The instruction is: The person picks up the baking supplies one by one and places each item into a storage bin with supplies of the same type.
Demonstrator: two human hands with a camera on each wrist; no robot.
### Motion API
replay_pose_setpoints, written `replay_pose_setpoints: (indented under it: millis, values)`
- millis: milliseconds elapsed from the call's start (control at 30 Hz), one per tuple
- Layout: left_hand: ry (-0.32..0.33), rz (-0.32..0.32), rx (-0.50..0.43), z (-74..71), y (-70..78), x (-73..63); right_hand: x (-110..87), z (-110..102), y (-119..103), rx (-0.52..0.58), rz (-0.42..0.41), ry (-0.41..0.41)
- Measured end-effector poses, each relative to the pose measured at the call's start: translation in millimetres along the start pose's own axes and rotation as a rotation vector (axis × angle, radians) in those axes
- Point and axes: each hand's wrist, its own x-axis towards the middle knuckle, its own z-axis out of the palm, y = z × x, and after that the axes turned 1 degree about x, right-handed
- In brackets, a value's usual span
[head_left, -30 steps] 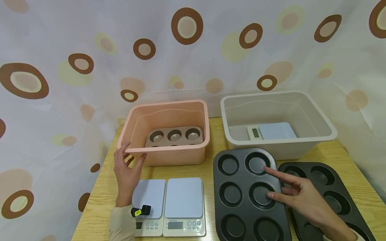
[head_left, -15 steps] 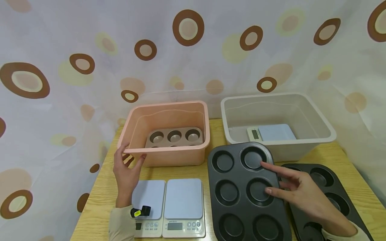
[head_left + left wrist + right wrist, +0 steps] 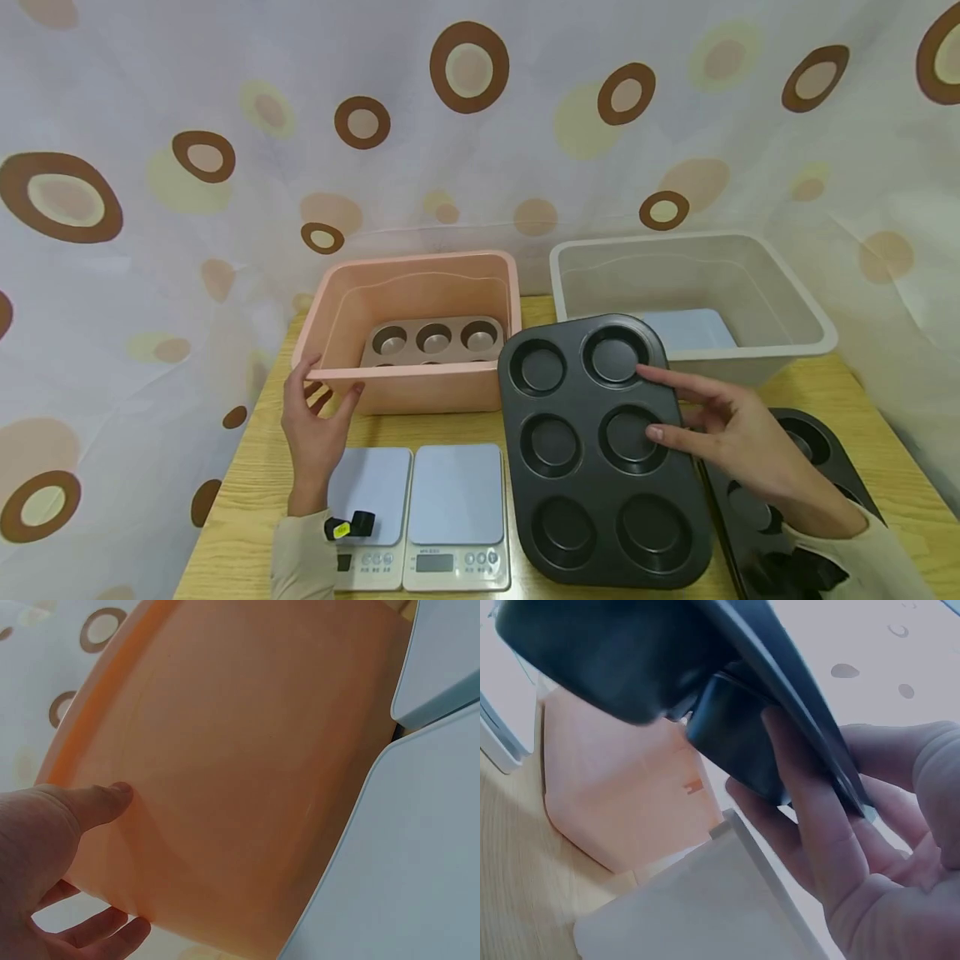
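Note:
My right hand (image 3: 738, 442) grips the right edge of a dark six-cup muffin pan (image 3: 588, 483), thumb on top and other fingers beneath. In the right wrist view the pan (image 3: 615, 660) is raised above the table, its cup undersides showing. My left hand (image 3: 315, 429) holds the front left corner of a pink plastic bin (image 3: 420, 390). Its thumb (image 3: 101, 802) lies against the bin's wall (image 3: 225, 750), with other fingers round the corner. Inside that bin is a brown muffin pan (image 3: 412, 340), its near part hidden by the front wall.
A light grey bin (image 3: 750, 358) at the back right contains a kitchen scale (image 3: 690, 329), partly hidden by the held pan. Two more kitchen scales, one left (image 3: 371, 492) and one right (image 3: 457, 496), lie in front. Another dark muffin pan (image 3: 813, 437) lies at right under my forearm.
My right hand has lifted the dark muffin pan and carried it left and toward the bins; it now overlaps both in the head view. The left hand stays on the pink bin.

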Motion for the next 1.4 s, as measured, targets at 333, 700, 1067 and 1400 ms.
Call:
replay_pose_setpoints:
  millis: [333,700,1067,1400]
  values:
    - [-0.005,-0.003,-0.025,0.0,-0.5,0.2,27.9,1.1,-3.1,0.203,-0.055,0.075]
    - [-0.009,-0.022,-0.024,1.8,1.7,0.6,58.8,1.7,-16.8,0.231,-0.084,0.081]
    - [-0.009,-0.031,-0.034,1.6,1.2,1.0,83.9,6.3,-31.1,0.302,-0.069,0.101]
    - [-0.021,-0.055,-0.020,1.5,-0.1,-1.0,108.1,11.6,-36.6,0.329,-0.089,0.044]
